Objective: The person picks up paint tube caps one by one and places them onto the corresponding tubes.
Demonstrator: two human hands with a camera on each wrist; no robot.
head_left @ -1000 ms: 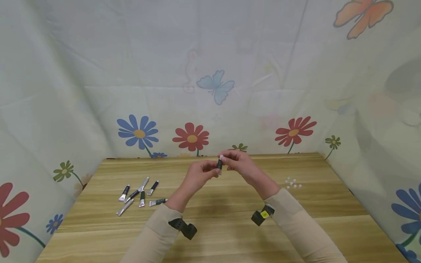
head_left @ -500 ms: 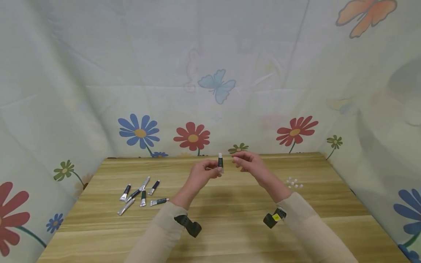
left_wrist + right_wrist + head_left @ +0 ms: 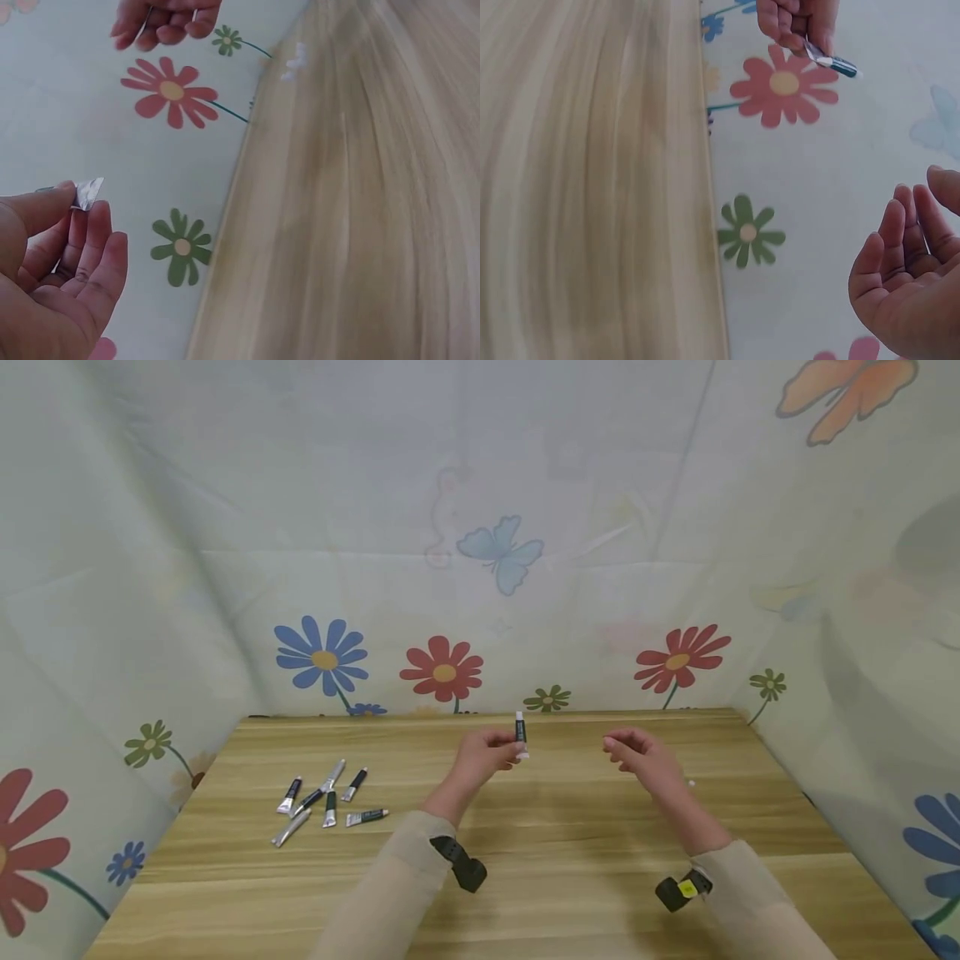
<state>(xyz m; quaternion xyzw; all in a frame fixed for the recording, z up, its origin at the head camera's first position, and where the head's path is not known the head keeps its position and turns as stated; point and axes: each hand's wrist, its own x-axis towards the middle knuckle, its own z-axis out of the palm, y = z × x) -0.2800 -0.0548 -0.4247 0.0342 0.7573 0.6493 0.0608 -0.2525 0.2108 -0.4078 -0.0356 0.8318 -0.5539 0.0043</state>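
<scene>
While the left hand (image 3: 480, 756) pinches a small dark-labelled paint tube (image 3: 521, 734) by its silver crimped end (image 3: 88, 193), the right hand (image 3: 647, 762) hangs well apart to the right, its fingers loosely bent and nothing visible between them and the thumb. The held tube stands nearly upright above the far middle of the wooden table (image 3: 525, 902), its white tip (image 3: 519, 716) uppermost; whether that is a cap or a bare nozzle is too small to tell.

On the left of the table lie seven similar tubes (image 3: 330, 810), a few close against one another. To the right sits a cluster of small white pieces (image 3: 293, 64), probably caps, blurred in the left wrist view and mostly hidden by the right hand in the head view.

The step in hand appears to be work on one tube's cap, with the left hand steadying the body and leaving the white tip free. The next move likely calls for the right hand to deal with the white pieces, or for the left to set this tube down without loosening its narrow hold early.
</scene>
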